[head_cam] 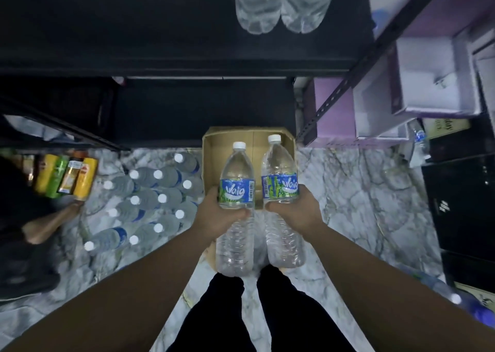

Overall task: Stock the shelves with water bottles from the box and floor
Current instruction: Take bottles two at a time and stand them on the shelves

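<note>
While both hands grasp — left hand point(214, 215) one bottle point(237, 191), right hand point(297, 209) another bottle point(281, 183).

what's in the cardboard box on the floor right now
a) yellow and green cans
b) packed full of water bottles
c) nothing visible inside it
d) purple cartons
c: the cardboard box shows only bare brown walls and floor behind the two bottles in the hands, while the spare bottles lie on the floor to its left.

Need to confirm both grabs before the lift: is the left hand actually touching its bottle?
Touching. The head view shows the left hand wrapped round the left bottle just below its label, thumb across the front.
</note>
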A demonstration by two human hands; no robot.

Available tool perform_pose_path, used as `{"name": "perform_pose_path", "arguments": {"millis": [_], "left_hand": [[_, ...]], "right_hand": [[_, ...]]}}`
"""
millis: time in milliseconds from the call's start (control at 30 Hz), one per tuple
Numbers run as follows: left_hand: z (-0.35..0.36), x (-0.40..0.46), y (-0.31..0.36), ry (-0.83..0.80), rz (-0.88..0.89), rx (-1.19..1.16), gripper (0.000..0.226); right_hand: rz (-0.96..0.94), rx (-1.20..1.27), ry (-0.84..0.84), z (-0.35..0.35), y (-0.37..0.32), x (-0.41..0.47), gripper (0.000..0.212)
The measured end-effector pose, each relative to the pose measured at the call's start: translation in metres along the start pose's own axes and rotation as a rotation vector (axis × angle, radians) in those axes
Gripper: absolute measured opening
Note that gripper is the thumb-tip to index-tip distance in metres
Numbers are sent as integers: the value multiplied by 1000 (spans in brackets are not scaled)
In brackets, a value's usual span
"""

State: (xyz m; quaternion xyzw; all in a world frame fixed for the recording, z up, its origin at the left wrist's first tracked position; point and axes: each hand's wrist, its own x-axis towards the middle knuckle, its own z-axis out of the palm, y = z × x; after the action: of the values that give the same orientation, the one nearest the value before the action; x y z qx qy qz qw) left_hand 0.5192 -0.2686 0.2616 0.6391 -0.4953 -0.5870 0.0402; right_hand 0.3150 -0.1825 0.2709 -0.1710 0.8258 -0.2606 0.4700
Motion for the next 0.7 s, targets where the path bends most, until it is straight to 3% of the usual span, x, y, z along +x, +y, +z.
{"name": "perform_pose_path", "arguments": {"millis": [400,700], "left_hand": [[-59,-102,126,60,280,-173,81],[-106,-135,208,183,509,-237,75]], "right_hand": [[-372,106,-44,-86,-125,-79,53],[-600,163,-31,-108,-223,-101,58]]}}
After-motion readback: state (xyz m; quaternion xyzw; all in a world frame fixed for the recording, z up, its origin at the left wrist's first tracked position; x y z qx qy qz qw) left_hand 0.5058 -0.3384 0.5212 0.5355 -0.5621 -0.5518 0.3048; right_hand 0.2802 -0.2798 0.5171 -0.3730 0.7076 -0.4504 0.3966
